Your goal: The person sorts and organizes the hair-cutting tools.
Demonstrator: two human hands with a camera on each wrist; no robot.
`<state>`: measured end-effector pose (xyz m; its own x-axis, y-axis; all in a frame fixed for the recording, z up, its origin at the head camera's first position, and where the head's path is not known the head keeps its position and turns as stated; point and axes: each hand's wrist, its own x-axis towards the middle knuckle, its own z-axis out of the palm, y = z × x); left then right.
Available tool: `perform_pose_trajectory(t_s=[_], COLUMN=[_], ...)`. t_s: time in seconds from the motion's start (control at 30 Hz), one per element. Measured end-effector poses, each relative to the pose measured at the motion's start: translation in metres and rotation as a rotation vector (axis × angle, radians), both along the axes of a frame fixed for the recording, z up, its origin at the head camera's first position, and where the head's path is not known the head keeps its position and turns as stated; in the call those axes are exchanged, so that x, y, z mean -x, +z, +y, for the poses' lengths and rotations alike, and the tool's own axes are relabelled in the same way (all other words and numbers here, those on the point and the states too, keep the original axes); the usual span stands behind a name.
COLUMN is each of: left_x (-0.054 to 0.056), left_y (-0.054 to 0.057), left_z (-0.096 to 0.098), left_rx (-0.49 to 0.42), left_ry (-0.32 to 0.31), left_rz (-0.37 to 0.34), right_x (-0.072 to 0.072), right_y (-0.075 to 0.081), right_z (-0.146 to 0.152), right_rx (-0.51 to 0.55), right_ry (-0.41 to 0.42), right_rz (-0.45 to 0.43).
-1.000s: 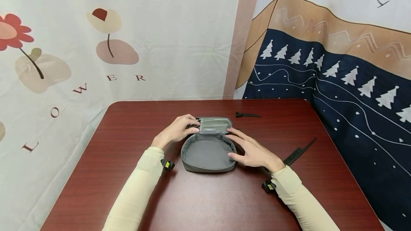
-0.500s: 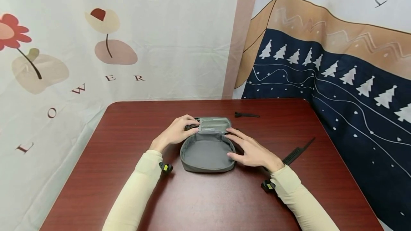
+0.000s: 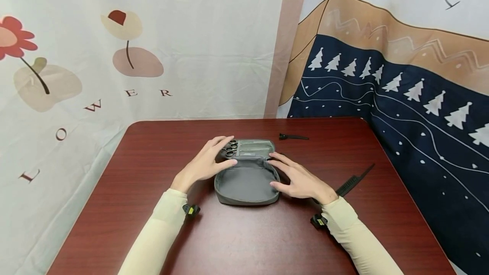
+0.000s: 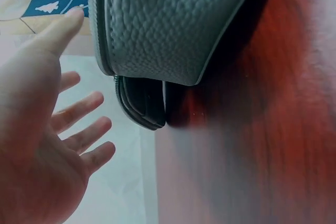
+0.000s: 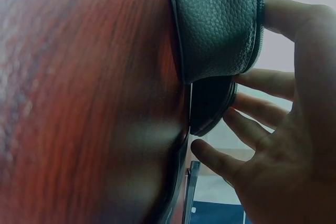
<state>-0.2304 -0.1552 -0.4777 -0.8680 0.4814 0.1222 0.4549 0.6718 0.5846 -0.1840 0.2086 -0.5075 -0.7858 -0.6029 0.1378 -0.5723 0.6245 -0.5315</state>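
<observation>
A grey zip case [image 3: 247, 183] lies unzipped on the table, its lid folded back at the far side. Several scissors handles [image 3: 231, 149] stick out at the left end of the lid, beside a clear pocket [image 3: 253, 148]. My left hand [image 3: 206, 161] hovers by the case's left side with spread, relaxed fingers and holds nothing. In the left wrist view its thumb and fingers stand apart from the pebbled side wall [image 4: 163, 30]. My right hand [image 3: 299, 178] rests against the case's right side, thumb at the rim and fingertips at the lid's edge.
A black hair clip [image 3: 293, 137] lies on the red-brown table [image 3: 252, 241] behind the case. Partly covered by the right forearm, a black comb [image 3: 348, 185] lies to the right. Printed curtains [image 3: 221, 54] hang behind the table.
My left hand has let go of the scissors handles and drawn back to the left and nearer, its fingers spreading. The handles now show in the lid. My right hand stays where it was.
</observation>
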Motion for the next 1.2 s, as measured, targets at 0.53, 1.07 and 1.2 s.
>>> perform_pose_trajectory(t_s=[0.53, 1.07, 1.2], left_x=[-0.052, -0.081, -0.082], left_y=[-0.005, -0.02, -0.022], left_z=[-0.015, -0.014, -0.013], left_rx=[0.018, 0.048, 0.048], left_ry=[-0.009, 0.002, 0.015], left_rz=[0.101, 0.07, 0.048], right_x=[0.0, 0.001, 0.001], right_y=[-0.002, -0.003, -0.003], right_z=[0.001, 0.002, 0.002], right_rx=[-0.003, 0.001, -0.001], right_ry=[-0.002, -0.006, -0.004], right_rz=[0.003, -0.003, 0.0])
